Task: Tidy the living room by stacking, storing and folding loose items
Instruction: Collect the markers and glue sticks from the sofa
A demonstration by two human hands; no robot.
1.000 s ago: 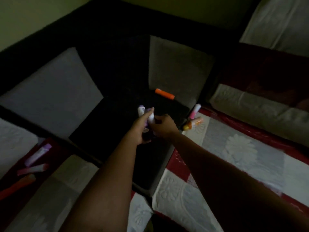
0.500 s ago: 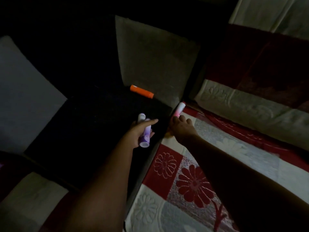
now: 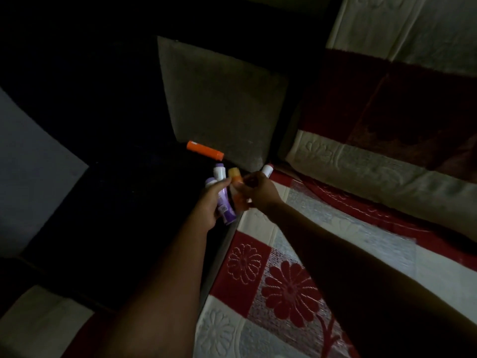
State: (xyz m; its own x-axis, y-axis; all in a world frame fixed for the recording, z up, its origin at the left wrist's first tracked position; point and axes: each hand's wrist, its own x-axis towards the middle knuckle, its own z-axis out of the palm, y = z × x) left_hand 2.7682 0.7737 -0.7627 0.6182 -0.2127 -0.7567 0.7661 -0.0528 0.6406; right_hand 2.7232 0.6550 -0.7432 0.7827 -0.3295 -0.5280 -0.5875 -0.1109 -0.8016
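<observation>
1. The room is dim. Both forearms reach forward from the near edge, and the hands meet near the middle of the view, above the line where a dark seat surface meets a red and white floral quilt.
2. The left hand has its fingers curled round two purple and white tubes. Their capped ends stick up past the fingers on the far side, and one purple base shows below the palm on the near side.
3. The right hand pinches an orange tube between thumb and fingers. This tube stands roughly upright, just right of the purple ones and touching or nearly touching them; I cannot tell which.
4. A white tube with a reddish cap shows just beyond the right hand's knuckles. Whether the hand holds it or it lies on the quilt behind the hand cannot be told.
5. A loose orange tube lies flat on the dark seat, further away than the hands, at the near foot of a grey cushion that leans against the dark backrest.
6. On the far right, a second cushion or bolster in cream and dark red cloth lies along the quilt's far edge.
7. A pale grey panel shows at the left edge.
</observation>
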